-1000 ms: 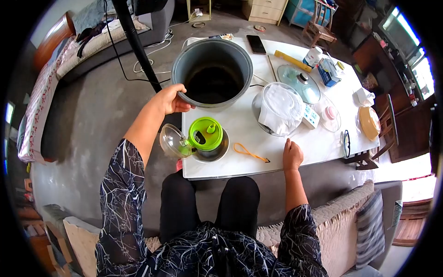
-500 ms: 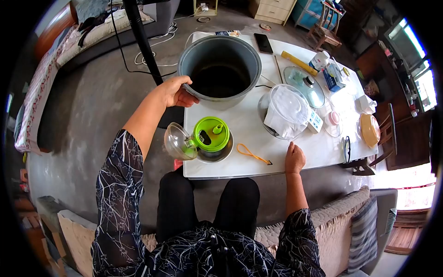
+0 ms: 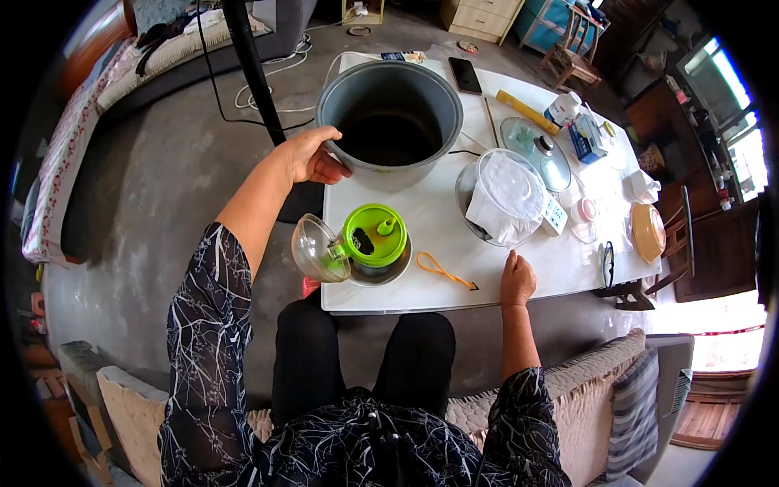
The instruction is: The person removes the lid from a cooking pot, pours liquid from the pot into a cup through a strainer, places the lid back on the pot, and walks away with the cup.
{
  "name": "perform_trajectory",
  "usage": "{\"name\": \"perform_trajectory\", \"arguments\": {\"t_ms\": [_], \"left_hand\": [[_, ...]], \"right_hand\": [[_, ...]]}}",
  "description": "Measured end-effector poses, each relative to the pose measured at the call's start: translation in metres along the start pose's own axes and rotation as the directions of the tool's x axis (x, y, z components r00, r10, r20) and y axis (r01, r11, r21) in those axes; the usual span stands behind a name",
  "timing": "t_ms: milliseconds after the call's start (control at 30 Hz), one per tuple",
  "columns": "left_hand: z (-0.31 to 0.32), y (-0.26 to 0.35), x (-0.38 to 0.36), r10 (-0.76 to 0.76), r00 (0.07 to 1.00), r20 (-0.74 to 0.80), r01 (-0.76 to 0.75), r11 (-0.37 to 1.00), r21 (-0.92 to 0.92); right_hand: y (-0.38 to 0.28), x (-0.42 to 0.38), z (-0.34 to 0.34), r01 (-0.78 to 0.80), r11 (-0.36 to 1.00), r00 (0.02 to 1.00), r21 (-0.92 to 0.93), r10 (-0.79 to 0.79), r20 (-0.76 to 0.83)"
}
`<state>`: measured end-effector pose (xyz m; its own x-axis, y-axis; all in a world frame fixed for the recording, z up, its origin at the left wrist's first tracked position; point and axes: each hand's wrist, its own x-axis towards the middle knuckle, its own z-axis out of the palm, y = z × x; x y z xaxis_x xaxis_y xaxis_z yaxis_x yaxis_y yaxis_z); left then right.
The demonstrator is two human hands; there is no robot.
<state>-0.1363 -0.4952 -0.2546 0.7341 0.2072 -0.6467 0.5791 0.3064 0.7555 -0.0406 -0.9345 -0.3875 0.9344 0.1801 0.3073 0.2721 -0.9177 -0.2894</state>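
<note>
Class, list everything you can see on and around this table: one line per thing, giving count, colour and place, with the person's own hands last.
pot: 1, grey, far left of table
chopper: 1, green lid, near left edge
clear dome lid: 1, beside the chopper
cord: 1, orange, near edge
glass bowl: 1, clear, white cloth inside, centre
glass lid: 1, clear, behind the bowl
phone: 1, black, far edge
table: 1, white
left hand: 1, grip on pot rim
right hand: 1, resting on table edge
</note>
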Motion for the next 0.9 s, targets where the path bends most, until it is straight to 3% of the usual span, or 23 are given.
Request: {"name": "perform_trajectory", "arguments": {"t_ms": [567, 900], "left_hand": [[0.0045, 0.0019, 0.0045, -0.032, 0.991, -0.129, 0.050, 0.989, 0.136], [0.0082, -0.0012, 0.0061, 0.150, 0.933, -0.327, -0.043, 0.949, 0.312]], "right_hand": [[-0.0006, -0.0031, -0.0066, -0.018, 0.999, 1.000, 0.032, 0.017, 0.027], [0.0006, -0.0014, -0.0009, -0.014, 1.000, 1.000, 0.019, 0.014, 0.003]]}}
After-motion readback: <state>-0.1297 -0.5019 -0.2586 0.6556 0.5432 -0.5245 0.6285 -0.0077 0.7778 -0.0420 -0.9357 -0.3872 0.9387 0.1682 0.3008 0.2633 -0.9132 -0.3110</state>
